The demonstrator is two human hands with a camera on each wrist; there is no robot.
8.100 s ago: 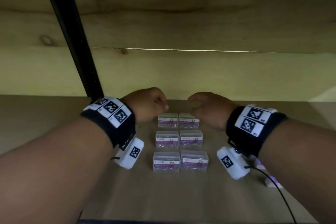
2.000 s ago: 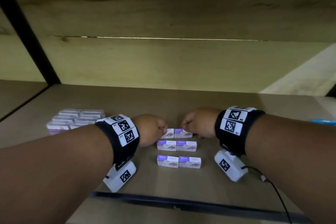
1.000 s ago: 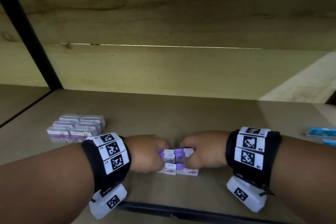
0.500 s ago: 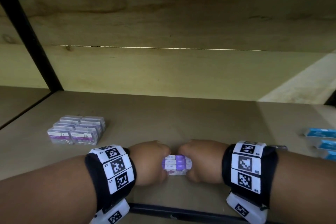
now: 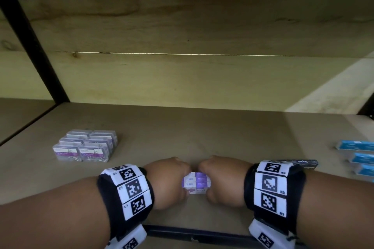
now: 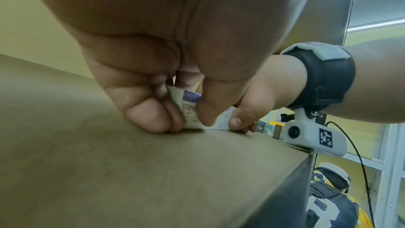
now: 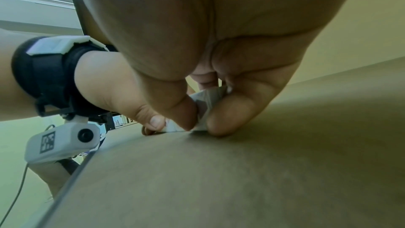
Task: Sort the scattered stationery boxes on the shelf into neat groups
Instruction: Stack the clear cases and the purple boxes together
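Note:
A tight cluster of small white-and-purple staple boxes sits near the shelf's front edge. My left hand grips its left end and my right hand grips its right end, fingers and thumbs curled round the boxes. In the left wrist view the thumb and fingers pinch a staple box that rests on the shelf. In the right wrist view my thumb and fingers squeeze the white box ends. Most of the cluster is hidden by both hands.
A neat block of clear paper-clip boxes stands at the left. Blue boxes lie at the far right, with a dark box behind my right wrist. The wooden shelf ends at a black front rail.
The staple boxes lay spread in rows two seconds ago. Both hands have drawn them together towards the front edge into one compact cluster and now squeeze it from both sides.

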